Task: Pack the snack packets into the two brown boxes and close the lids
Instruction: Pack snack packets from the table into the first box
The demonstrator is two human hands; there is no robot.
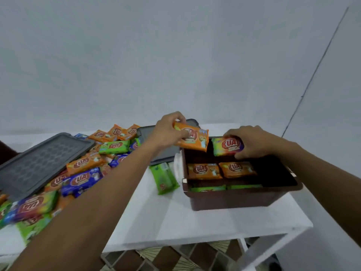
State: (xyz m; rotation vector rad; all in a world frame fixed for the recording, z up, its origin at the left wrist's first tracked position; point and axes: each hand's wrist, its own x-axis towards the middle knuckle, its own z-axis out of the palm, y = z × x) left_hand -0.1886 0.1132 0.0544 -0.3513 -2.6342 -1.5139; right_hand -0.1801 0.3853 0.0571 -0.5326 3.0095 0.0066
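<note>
A brown box (236, 199) stands open on the right of the white table (195, 220). Inside lie two orange packets (220, 170) and green ones along the near wall. My left hand (168, 132) holds an orange snack packet (192, 139) above the box's far left corner. Over the far side of the box, my right hand (252, 141) grips a green and purple packet (226, 146). A heap of loose packets (82, 169) in orange, green and blue covers the table's left side. Only one brown box shows in this view.
A grey lid (37, 165) leans on the heap at the left. A second grey lid (156, 147) lies flat behind the box. One green packet (164, 178) lies alone beside the box. The table's front edge is close; tiled floor shows below.
</note>
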